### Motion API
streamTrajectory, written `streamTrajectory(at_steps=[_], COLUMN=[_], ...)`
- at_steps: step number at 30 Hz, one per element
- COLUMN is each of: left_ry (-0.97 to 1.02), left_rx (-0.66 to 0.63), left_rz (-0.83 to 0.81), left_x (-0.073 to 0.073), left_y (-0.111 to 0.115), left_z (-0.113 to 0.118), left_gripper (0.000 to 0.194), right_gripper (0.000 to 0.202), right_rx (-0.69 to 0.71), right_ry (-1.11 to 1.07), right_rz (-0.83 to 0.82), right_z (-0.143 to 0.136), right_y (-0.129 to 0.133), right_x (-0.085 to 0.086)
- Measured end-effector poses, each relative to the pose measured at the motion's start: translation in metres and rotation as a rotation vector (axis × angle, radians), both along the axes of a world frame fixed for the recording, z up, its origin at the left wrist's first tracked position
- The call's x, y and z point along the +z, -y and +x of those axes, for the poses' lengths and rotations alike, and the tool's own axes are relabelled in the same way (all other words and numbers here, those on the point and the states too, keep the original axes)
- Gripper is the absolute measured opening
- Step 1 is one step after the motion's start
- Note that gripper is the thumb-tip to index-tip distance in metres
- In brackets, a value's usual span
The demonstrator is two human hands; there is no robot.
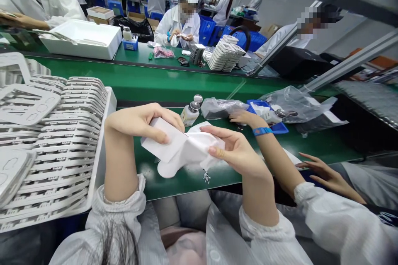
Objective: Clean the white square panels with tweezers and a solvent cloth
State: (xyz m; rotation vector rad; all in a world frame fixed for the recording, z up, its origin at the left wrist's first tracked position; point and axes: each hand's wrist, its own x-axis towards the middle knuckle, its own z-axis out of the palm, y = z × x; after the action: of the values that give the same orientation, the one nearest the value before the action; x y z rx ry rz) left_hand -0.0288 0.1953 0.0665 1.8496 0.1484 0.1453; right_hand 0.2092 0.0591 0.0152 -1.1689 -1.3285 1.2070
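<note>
My left hand [146, 122] is closed on a flat white rectangular piece [171, 145], thumb on its near face and fingers behind it. A thin white cloth [194, 153] is pinched in my right hand [238, 147], between the thumb and fingers. The cloth lies against the right side of the white piece, and its rounded end hangs below. Just under my hands is a small heap of screw-like metal parts [206, 177]. Behind them stands a bottle with a metal pump cap [190, 112].
Stacked white plastic frames [71, 132] fill a white tray [104, 145] on the left. A co-worker's arm [273, 153] reaches in from the right, near a plastic bag [222, 108] and a blue bin [281, 128]. A green conveyor belt [139, 80] runs behind the bench.
</note>
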Motion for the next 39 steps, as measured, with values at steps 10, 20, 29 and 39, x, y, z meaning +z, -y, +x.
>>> streamTrajectory(at_steps=[10,20,29,39], left_ry=[-0.004,-0.125,-0.039,-0.042], left_rx=[-0.049,0.034,0.178,0.244], left_rz=[0.021,0.004,-0.032,-0.067], left_x=[0.001,-0.011,-0.004,-0.006], left_y=[0.000,0.000,-0.005,-0.008], left_z=[0.002,0.024,-0.009,-0.016], left_gripper=[0.019,0.034,0.026,0.027], right_gripper=[0.028,0.043,0.019,0.016], right_rx=[-0.030,-0.344,-0.418,-0.248], right_ry=[-0.136,-0.215,0.373,0.798], right_rz=[-0.167,0.151,0.327,0.325], right_z=[-0.006,0.014,0.039,0.035], right_y=[-0.007,-0.039,-0.112,-0.134], right_x=[0.007,-0.004,-0.046,-0.038])
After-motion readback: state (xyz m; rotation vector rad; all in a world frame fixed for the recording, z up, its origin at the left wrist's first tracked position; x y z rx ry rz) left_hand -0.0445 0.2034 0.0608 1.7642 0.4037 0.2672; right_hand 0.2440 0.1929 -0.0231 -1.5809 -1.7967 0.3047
